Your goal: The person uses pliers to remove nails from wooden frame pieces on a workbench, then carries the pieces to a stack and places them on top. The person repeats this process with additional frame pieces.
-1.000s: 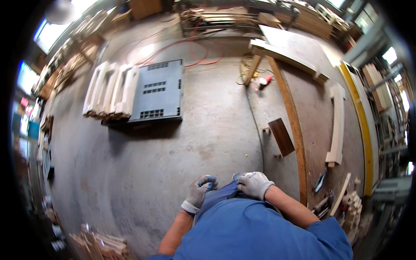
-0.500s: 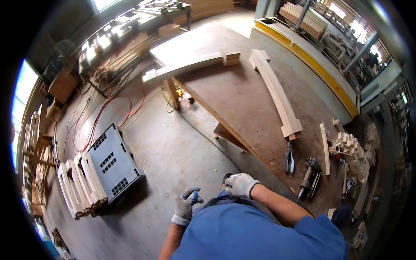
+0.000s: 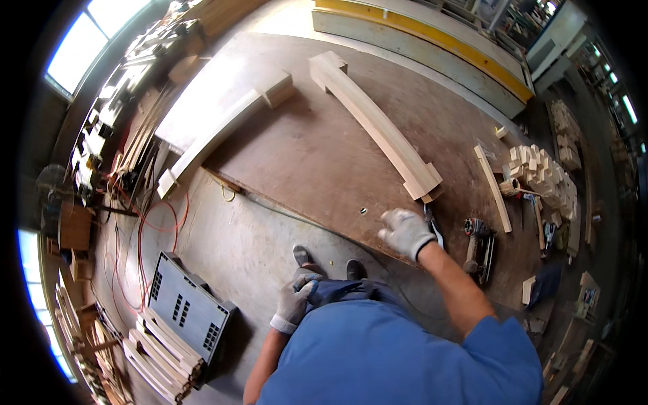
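Tabletop (image 3: 297, 158) edge lies near the loosely spread right hand (image 3: 408, 233); left hand (image 3: 292, 305) (hold unclear) is beside trousers (image 3: 347, 291), floor (image 3: 270, 236) beyond.

The left hand (image 3: 293, 304) and right hand (image 3: 407, 233) wear pale, matt cloth gloves. The shirt (image 3: 391, 351) behind them is matt blue cloth. Beyond the right hand, the table (image 3: 324, 162) has a brown, lightly scuffed top, glossy with glare at its far left. The two beams (image 3: 378, 128) on it are pale bare wood, smooth and matt; the blocks (image 3: 543, 175) to the right of that hand are bare wood too. Left of the left hand, the pallet (image 3: 182, 304) looks like matt grey plastic, and the floor (image 3: 229, 226) like smooth, faintly shiny concrete.
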The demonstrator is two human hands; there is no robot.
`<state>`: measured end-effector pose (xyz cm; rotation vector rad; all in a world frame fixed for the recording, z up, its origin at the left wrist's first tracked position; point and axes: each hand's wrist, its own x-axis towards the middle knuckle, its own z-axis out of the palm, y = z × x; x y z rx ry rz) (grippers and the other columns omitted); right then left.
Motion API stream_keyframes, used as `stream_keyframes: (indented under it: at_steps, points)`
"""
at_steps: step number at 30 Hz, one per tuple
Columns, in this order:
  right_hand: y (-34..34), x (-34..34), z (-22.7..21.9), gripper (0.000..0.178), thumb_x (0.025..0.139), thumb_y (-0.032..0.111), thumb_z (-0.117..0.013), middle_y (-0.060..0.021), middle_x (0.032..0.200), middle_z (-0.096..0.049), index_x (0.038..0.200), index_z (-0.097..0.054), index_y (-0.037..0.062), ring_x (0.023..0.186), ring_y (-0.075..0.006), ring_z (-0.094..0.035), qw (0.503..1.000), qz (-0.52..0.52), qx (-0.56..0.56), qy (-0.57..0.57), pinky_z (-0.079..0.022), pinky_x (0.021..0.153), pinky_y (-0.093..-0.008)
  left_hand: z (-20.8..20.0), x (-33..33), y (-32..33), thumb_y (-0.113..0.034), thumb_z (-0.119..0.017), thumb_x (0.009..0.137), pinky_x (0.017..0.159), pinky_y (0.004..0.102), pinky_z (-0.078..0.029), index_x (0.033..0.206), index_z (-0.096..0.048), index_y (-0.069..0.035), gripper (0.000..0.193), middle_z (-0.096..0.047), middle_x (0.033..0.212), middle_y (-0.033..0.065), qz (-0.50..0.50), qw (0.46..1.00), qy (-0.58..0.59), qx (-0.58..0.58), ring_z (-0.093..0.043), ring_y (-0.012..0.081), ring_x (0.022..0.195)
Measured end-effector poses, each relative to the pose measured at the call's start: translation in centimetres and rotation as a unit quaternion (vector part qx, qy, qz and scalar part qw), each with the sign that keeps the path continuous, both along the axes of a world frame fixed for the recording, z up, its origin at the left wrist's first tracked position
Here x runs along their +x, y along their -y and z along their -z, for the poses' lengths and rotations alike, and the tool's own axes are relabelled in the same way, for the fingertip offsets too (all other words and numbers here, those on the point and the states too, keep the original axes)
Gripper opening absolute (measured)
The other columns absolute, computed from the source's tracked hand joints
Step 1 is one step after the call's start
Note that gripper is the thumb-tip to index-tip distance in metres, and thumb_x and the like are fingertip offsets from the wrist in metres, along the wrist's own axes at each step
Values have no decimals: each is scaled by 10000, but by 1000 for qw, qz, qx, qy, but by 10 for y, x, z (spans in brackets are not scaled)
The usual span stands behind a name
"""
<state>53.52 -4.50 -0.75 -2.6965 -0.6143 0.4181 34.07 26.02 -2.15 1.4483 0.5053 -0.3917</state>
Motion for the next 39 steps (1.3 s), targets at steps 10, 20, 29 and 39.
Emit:
stream_keyframes:
  at_steps: [10,20,29,39]
  points:
    - [52,109,22,1263,599,437,-944,-239,1525,-451,1604,-284,53,1422,-415,-435,929,333,-159,-26,-368,1196,-502,12,155,-70,-77,-584,984,885,297,-568,1245,-698,47,311,-742,1085,103,123,990,29,-58,-699,156,954]
    - [-50,74,19,924,595,766,-818,-220,1042,-690,1130,-607,43,978,-378,-686,932,319,-174,-16,-531,909,-499,49,266,-106,-224,-699,1022,808,279,-550,1349,-624,69,445,-723,1059,69,202,972,-41,-116,-669,125,898]
    - [-195,37,22,1038,819,631,-744,-292,1357,-609,1514,-422,-70,1249,-400,-615,948,249,71,-184,-465,1095,-443,69,433,-40,-411,-942,752,961,414,-546,1314,-507,76,861,-696,1152,226,126,951,106,260,-674,306,1065]
    - [-42,-18,79,715,844,414,-758,-262,1362,-611,1418,-560,36,1266,-425,-589,893,449,-36,-5,-466,1088,-507,27,459,-31,-223,-886,663,979,475,-574,1256,-479,7,756,-656,1204,301,183,871,53,453,-673,443,1101]
